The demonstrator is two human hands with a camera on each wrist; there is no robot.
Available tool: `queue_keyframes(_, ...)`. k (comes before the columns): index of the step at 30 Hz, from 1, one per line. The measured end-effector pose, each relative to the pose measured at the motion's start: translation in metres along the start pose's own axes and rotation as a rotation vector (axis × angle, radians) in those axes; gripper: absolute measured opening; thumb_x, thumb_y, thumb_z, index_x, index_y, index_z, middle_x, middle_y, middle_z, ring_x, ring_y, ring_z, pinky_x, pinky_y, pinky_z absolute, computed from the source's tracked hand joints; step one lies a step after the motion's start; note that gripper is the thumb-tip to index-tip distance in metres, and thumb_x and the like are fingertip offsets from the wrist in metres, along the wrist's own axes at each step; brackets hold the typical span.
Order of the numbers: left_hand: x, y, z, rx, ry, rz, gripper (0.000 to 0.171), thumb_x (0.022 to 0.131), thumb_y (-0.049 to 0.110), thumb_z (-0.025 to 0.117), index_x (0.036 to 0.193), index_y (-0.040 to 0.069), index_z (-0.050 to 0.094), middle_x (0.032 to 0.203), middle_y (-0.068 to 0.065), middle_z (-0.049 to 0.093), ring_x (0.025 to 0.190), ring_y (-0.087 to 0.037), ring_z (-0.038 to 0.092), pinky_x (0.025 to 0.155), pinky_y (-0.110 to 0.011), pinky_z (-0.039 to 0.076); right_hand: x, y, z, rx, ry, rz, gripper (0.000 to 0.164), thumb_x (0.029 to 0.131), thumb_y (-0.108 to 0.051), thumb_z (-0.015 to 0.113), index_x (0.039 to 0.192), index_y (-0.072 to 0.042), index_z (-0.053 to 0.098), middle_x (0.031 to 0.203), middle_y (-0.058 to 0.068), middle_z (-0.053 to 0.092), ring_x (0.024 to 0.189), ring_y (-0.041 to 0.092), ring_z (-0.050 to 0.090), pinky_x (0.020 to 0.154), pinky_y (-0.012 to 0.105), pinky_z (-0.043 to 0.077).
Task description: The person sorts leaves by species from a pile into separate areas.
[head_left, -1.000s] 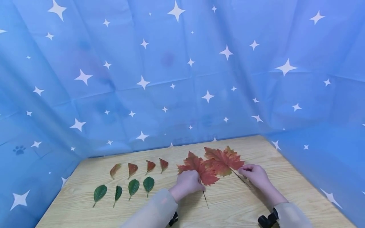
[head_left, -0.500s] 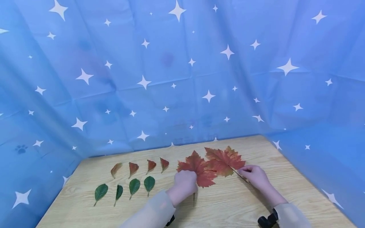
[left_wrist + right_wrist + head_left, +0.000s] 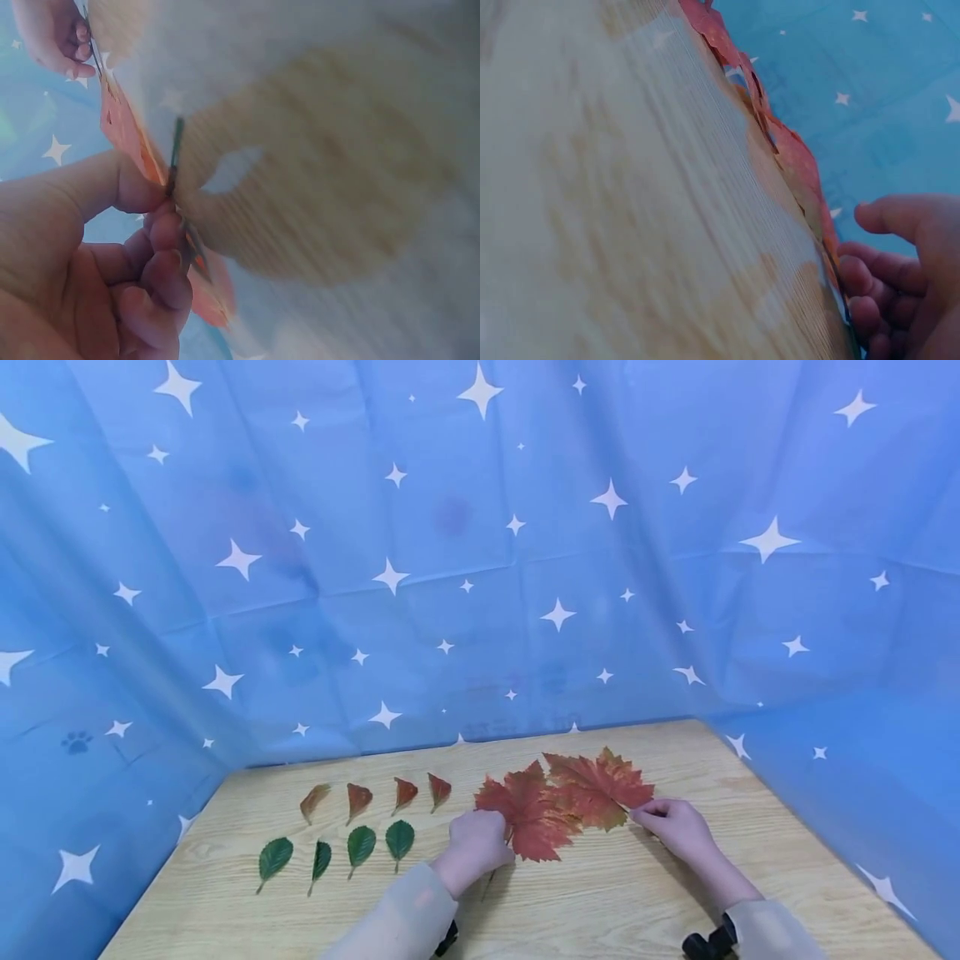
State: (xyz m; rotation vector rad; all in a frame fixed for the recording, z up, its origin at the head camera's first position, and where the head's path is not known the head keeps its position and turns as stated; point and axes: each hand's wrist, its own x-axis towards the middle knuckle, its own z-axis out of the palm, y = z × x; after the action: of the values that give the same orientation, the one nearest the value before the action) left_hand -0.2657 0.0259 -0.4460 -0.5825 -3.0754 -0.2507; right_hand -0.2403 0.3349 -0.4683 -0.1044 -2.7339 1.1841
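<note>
In the head view, two artificial red maple leaves lie side by side with overlapping edges. My left hand (image 3: 477, 843) pinches the stem of the left maple leaf (image 3: 531, 814) between thumb and fingers; the left wrist view shows that stem (image 3: 177, 150) rising past the thumb tip. My right hand (image 3: 678, 828) is at the stem of the right maple leaf (image 3: 598, 783). Seen from the right wrist, its loosely bent fingers (image 3: 857, 276) touch the thin stem (image 3: 832, 266), while the thumb stands apart from them.
Left on the wooden table (image 3: 600, 906), a row of small reddish-brown leaves (image 3: 358, 799) lies behind a row of small green leaves (image 3: 361, 845). A blue cloth with white stars (image 3: 480, 568) hangs behind the table and along its sides.
My left hand has turned the left maple leaf clockwise, its stem end swinging to the left and the leaf coming slightly nearer. The right hand stays about in place beside its stem.
</note>
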Motion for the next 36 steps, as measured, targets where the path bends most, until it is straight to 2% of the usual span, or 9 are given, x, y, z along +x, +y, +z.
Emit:
queue_keyframes(6,0.005,-0.014,0.003,-0.202,0.024,0.018,0.048,0.071,0.019,0.073,0.05,0.021,0.031,0.046,0.009,0.019,0.045,-0.01,0.02,0.042,-0.027,0.021,0.0,0.003,-0.001,-0.004,0.013,0.008,0.032,0.092,-0.028,0.066,0.103,0.002,0.073,0.103,0.015,0.069,0.095,0.031,0.062,0.076,0.039,0.047)
queue_keyframes(8,0.006,-0.02,0.001,-0.275,0.027,0.021,0.045,0.07,0.016,0.071,0.049,0.021,0.032,0.043,0.01,0.022,0.042,-0.01,0.023,0.042,-0.026,0.022,0.001,0.002,-0.002,-0.011,0.015,0.006,0.033,0.091,-0.029,0.066,0.103,0.002,0.073,0.104,0.016,0.069,0.096,0.033,0.062,0.078,0.041,0.047)
queue_keyframes(11,0.006,-0.026,-0.002,-0.367,0.016,0.022,0.04,0.071,0.012,0.07,0.045,0.018,0.041,0.037,0.008,0.034,0.036,-0.011,0.037,0.04,-0.026,0.029,0.002,0.002,-0.003,-0.02,0.017,0.001,0.033,0.091,-0.028,0.067,0.102,0.002,0.073,0.104,0.017,0.069,0.096,0.034,0.062,0.079,0.043,0.048)
queue_keyframes(15,0.005,-0.034,0.0,-0.428,0.002,0.019,0.037,0.072,0.008,0.07,0.042,0.015,0.049,0.036,0.002,0.046,0.035,-0.017,0.052,0.04,-0.028,0.038,0.002,0.004,-0.003,-0.028,0.011,-0.015,0.029,0.087,-0.025,0.072,0.1,0.001,0.072,0.098,0.013,0.069,0.089,0.028,0.063,0.077,0.042,0.048)
queue_keyframes(19,0.004,-0.04,0.003,-0.458,-0.001,0.02,0.043,0.073,0.006,0.068,0.042,0.019,0.04,0.035,0.005,0.04,0.032,-0.013,0.048,0.039,-0.027,0.033,0.005,0.01,-0.001,-0.074,0.015,-0.038,0.027,0.082,-0.024,0.076,0.095,-0.001,0.071,0.09,0.006,0.068,0.081,0.022,0.06,0.073,0.041,0.047)
queue_keyframes(22,0.002,-0.041,0.003,-0.487,-0.015,0.034,0.038,0.075,0.006,0.066,0.049,0.019,0.042,0.039,0.007,0.041,0.034,-0.01,0.044,0.04,-0.026,0.032,0.006,0.013,0.0,-0.124,0.021,-0.047,0.024,0.079,-0.023,0.078,0.09,-0.004,0.07,0.086,0.002,0.066,0.079,0.02,0.06,0.074,0.042,0.047)
queue_keyframes(29,-0.003,-0.036,-0.004,-0.639,-0.087,0.072,0.006,0.084,0.007,0.065,0.083,0.012,0.062,0.057,0.0,0.058,0.045,-0.014,0.052,0.043,-0.03,0.041,0.003,0.007,-0.002,-0.17,0.018,-0.063,0.015,0.081,-0.017,0.075,0.073,-0.008,0.066,0.07,-0.001,0.061,0.065,0.016,0.052,0.066,0.038,0.044)
queue_keyframes(33,-0.004,-0.033,-0.005,-0.722,-0.131,0.081,0.006,0.087,0.008,0.065,0.09,0.012,0.068,0.059,-0.003,0.061,0.047,-0.017,0.055,0.044,-0.032,0.045,0.001,0.006,-0.002,-0.176,0.02,-0.08,0.022,0.081,-0.013,0.072,0.064,-0.01,0.058,0.062,-0.003,0.053,0.059,0.015,0.045,0.06,0.034,0.039)
queue_keyframes(36,-0.004,-0.032,-0.005,-0.755,-0.129,0.077,0.007,0.087,0.008,0.065,0.089,0.009,0.071,0.058,-0.005,0.062,0.048,-0.02,0.058,0.047,-0.035,0.049,0.001,0.006,-0.002,-0.179,0.013,-0.083,0.027,0.08,-0.011,0.069,0.059,-0.011,0.051,0.057,-0.003,0.046,0.055,0.015,0.04,0.058,0.032,0.035)
